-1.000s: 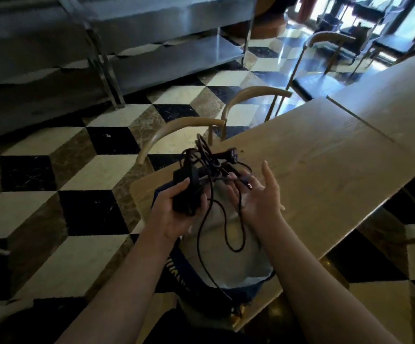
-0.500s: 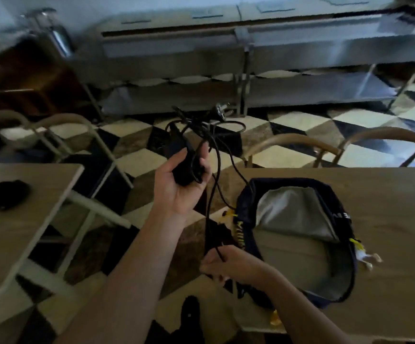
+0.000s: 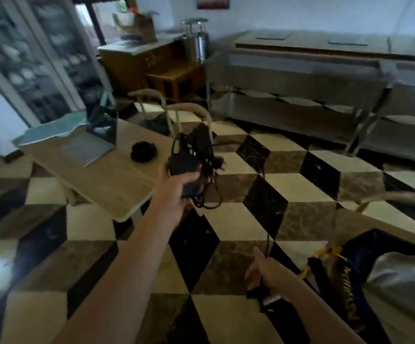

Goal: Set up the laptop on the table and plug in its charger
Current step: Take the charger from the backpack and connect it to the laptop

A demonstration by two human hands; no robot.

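Note:
My left hand (image 3: 176, 192) grips the black charger brick (image 3: 182, 166) with its tangled cable bunched above it, held out over the floor beside the small wooden table (image 3: 107, 180). On that table the grey laptop (image 3: 91, 140) stands open, screen facing right. My right hand (image 3: 263, 274) is low near the bag, closed on a strand of the charger cable (image 3: 267, 242) that runs up from it.
A small black object (image 3: 143, 151) lies on the table beside the laptop. Wooden chairs (image 3: 189, 112) stand behind the table. The open navy bag (image 3: 375, 276) sits at lower right. Steel counters (image 3: 313, 78) line the far wall; checkered floor lies between.
The view has swung left, bringing the laptop table into sight. My left hand has carried the charger away from the bag toward that table; the right hand still holds the cable.

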